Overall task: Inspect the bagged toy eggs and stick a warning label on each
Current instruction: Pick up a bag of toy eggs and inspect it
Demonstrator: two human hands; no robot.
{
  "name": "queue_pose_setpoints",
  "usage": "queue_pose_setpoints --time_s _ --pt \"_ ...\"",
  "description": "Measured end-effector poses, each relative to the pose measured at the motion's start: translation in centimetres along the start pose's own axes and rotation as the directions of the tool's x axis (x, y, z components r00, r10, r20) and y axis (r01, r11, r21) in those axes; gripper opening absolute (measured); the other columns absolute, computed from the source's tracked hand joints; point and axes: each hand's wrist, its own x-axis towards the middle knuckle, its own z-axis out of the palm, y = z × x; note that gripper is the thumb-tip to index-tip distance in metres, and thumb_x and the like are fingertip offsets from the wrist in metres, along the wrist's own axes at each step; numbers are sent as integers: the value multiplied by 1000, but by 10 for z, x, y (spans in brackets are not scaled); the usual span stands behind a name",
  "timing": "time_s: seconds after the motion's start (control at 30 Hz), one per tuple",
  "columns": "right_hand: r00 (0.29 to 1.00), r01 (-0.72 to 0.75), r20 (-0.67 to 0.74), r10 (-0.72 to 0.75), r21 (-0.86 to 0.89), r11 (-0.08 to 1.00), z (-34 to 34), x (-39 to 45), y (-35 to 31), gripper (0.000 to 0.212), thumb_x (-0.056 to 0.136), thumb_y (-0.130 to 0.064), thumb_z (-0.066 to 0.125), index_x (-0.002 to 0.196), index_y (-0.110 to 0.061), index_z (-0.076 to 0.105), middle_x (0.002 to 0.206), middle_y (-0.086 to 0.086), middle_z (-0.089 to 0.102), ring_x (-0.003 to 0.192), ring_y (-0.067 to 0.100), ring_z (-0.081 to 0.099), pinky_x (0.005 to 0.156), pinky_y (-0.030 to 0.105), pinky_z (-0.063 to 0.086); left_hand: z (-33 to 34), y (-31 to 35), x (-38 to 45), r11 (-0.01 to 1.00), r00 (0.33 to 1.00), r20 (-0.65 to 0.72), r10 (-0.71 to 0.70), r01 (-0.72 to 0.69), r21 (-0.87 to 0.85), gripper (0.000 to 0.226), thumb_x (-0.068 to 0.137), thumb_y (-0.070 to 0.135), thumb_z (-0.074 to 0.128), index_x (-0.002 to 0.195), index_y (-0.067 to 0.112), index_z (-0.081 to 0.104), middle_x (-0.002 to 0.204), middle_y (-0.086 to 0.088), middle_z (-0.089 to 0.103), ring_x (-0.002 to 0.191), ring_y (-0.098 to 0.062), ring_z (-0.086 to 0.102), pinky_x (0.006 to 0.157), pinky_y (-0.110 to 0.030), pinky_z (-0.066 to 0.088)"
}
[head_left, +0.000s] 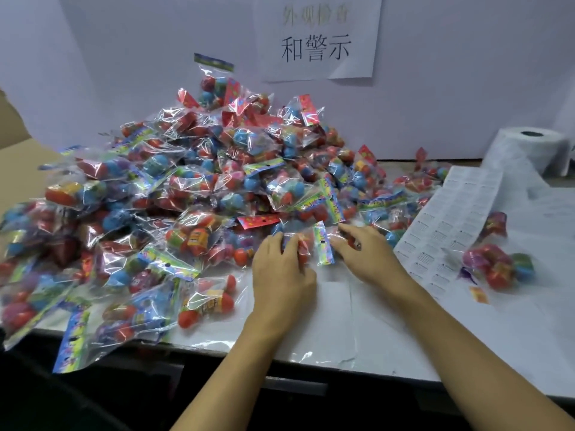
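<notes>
A big heap of clear bags of coloured toy eggs [193,181] covers the left and middle of the white table. At its near edge lies one bag with a colourful header card [322,244]. My left hand [280,269] grips that bag's left side, fingers curled over the eggs inside. My right hand [364,253] pinches its right side, by the header. A long sheet of small white labels [448,225] runs down from a label roll [525,150] at the right. One more egg bag [494,269] lies alone right of the sheet.
A paper sign with printed characters [317,35] hangs on the back wall. A cardboard flap [15,163] stands at the far left. The table's front edge [311,365] runs under my forearms, with dark space below. A small orange tag [479,295] lies near the lone bag.
</notes>
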Motion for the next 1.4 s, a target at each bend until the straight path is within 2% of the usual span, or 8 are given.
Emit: queue_pose_setpoints --time_s 0.17,0.3,0.43,0.57,0.73,0.97,1.13,1.4 --pt "992 21 -123 -1 164 986 -2 -2 -1 45 101 -41 55 139 -18 60 139 8 55 120 17 52 99 29 37 -6 -3 8 996 986 -161 33 -45 -73 39 93 20 67 131 17 68 125 -3 68 118 -26 57 101 -39 43" --pt "965 166 -257 -53 440 883 -6 -8 -10 27 96 -38 65 120 -26 71 126 -6 67 118 7 59 104 28 45 -9 4 18 889 986 -155 -61 -17 -457 27 101 21 59 124 17 72 107 11 73 97 -15 67 82 -29 51" --pt "993 106 -110 -35 750 653 -13 -14 -18 33 86 -43 72 117 -33 68 114 -11 71 102 3 69 80 20 57 -25 5 31 410 986 130 -105 162 -898 30 105 17 46 101 16 75 89 2 76 81 -11 67 69 -25 51" --pt "991 69 16 -133 785 616 -8 -18 -20 42 81 -44 69 111 -15 74 95 1 77 83 14 71 68 24 57 -32 -4 21 45 928 361 -96 366 -929 33 96 31 47 106 9 69 98 -20 70 85 -33 63 64 -37 55" --pt "992 68 15 -124 770 634 0 -20 -20 14 94 -20 68 90 -11 78 84 9 75 75 21 67 63 34 55 -29 -7 13 135 897 438 -57 442 -887 35 98 47 57 111 20 75 107 -13 75 90 -33 74 66 -46 61" --pt "985 83 45 -164 710 699 2 -22 -21 51 80 -44 80 96 4 72 91 26 72 74 24 69 58 34 56 -25 -9 10 251 960 278 -32 277 -927 30 86 26 72 90 -4 76 92 -23 72 88 -34 67 84 -47 55" --pt "989 99 5 -146 711 696 2 -17 -19 44 71 -36 78 87 5 76 81 29 71 62 24 61 51 26 50 -23 -8 10 286 954 294 -64 300 -910 29 89 29 72 89 0 76 93 -25 73 86 -31 70 75 -40 59" --pt "984 32 -114 134 864 503 -4 -12 -17 17 87 -20 76 86 -3 77 74 12 75 59 17 68 51 24 53 -26 -11 9 253 925 377 49 354 -901 47 73 33 85 111 11 69 93 -13 76 84 -26 74 71 -41 63"
